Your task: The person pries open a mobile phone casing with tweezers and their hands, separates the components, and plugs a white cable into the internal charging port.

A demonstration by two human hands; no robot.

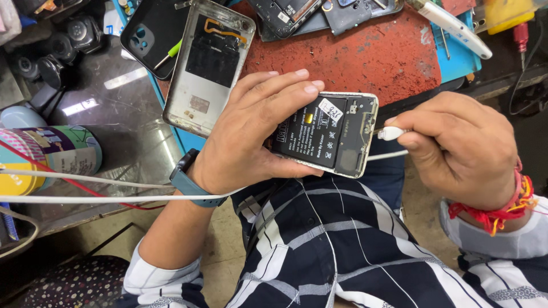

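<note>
My left hand (248,134) grips an opened phone (334,137) with its back cover off, the black battery and circuit parts facing up. My right hand (456,151) pinches a white cable plug (391,133) at the phone's right end, touching its port edge. The white cable (388,155) runs back under the phone and across to the left. A blue watch band sits on my left wrist, red threads on my right wrist.
A silver phone back cover (197,85) lies on the bench beside a black phone back (151,34). A red mat (371,54) holds more phone parts. A white tool (454,25) lies top right. A printed cup (51,154) stands at left.
</note>
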